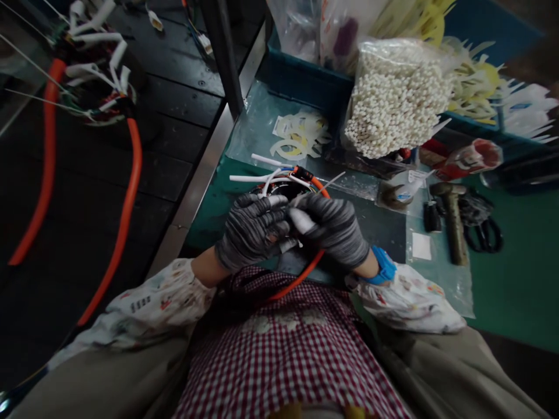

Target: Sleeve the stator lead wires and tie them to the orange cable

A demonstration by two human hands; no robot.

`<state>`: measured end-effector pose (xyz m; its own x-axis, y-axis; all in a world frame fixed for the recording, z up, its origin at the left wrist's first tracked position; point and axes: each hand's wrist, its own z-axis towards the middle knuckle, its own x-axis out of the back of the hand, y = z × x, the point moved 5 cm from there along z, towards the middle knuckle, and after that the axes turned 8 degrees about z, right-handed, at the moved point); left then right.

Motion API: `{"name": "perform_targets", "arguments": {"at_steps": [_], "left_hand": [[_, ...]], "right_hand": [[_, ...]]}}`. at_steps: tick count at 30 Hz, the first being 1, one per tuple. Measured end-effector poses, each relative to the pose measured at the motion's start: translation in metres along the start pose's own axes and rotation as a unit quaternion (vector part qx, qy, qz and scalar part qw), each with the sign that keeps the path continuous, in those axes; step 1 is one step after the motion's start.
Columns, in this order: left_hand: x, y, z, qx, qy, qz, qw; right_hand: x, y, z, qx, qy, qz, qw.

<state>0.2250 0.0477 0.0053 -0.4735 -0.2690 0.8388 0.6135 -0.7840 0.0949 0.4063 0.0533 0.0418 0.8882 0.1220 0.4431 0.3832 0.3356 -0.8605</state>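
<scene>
left hand (252,230): fingers curled, pinching white sleeved wire (301,221) | right hand (334,230): pinching same wire | wire: between hands, long axis slanting upper-left to lower-right, above green worktop (209,215) | orange conduit (301,274): just below right hand

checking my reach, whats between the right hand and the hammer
In the head view, a small black object and a white square on a clear plastic sheet lie between the right hand and the hammer.
</scene>
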Motion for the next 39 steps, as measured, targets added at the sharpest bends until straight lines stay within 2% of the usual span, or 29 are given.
{"name": "perform_targets", "arguments": {"at_steps": [2, 4, 6, 8, 13, 16, 18, 21, 23, 25, 28, 31, 33, 34, 36, 39], "left_hand": [[0.0, 0.001, -0.001, -0.018, 0.007, 0.001, 1.0], [0.001, 0.001, -0.002, -0.027, 0.015, -0.006, 1.0], [0.001, 0.0, -0.002, -0.023, 0.02, -0.013, 0.999], [0.001, -0.001, -0.002, -0.017, 0.02, -0.016, 1.0], [-0.001, -0.003, 0.0, 0.004, 0.016, -0.073, 0.997], [0.001, -0.003, 0.0, 0.006, 0.04, -0.077, 0.996], [0.002, -0.002, 0.0, -0.004, 0.052, -0.062, 0.997], [-0.001, -0.003, 0.002, 0.007, 0.023, -0.063, 0.998], [-0.004, -0.005, 0.003, 0.035, -0.007, -0.089, 0.995], [-0.005, -0.006, 0.004, 0.044, 0.0, -0.118, 0.992], [0.0, -0.003, 0.004, 0.013, 0.052, -0.106, 0.993], [-0.001, -0.002, 0.002, 0.001, 0.051, -0.087, 0.995], [-0.005, -0.003, 0.0, 0.015, 0.018, -0.089, 0.996], [-0.008, -0.004, -0.001, 0.022, 0.003, -0.086, 0.996], [-0.012, -0.005, -0.003, 0.029, -0.007, -0.082, 0.996], [-0.012, -0.003, -0.008, 0.037, 0.013, -0.117, 0.992]], "right_hand": [[0.005, 0.005, 0.0, -0.033, 0.028, 0.082, 0.996], [0.008, 0.008, 0.0, -0.058, 0.009, 0.143, 0.988], [0.01, 0.007, 0.0, -0.055, -0.017, 0.181, 0.982], [0.012, 0.007, -0.001, -0.043, -0.014, 0.198, 0.979], [0.012, 0.01, -0.003, -0.04, -0.004, 0.187, 0.982], [0.01, 0.012, -0.008, -0.032, -0.038, 0.177, 0.983], [0.006, 0.013, -0.015, 0.005, -0.074, 0.164, 0.984], [-0.003, 0.021, -0.031, 0.021, -0.102, 0.158, 0.982], [-0.007, 0.032, -0.042, -0.014, -0.07, 0.169, 0.983], [-0.01, 0.036, -0.051, -0.032, -0.03, 0.18, 0.983], [-0.015, 0.022, -0.054, 0.007, -0.054, 0.198, 0.979], [-0.023, 0.005, -0.04, 0.02, -0.111, 0.169, 0.979], [-0.026, 0.002, -0.019, 0.011, -0.088, 0.133, 0.987], [-0.025, 0.003, -0.007, 0.018, -0.052, 0.117, 0.992], [-0.019, 0.005, 0.016, 0.063, 0.043, 0.077, 0.994], [0.005, 0.011, 0.031, 0.112, 0.19, 0.015, 0.975]]}}
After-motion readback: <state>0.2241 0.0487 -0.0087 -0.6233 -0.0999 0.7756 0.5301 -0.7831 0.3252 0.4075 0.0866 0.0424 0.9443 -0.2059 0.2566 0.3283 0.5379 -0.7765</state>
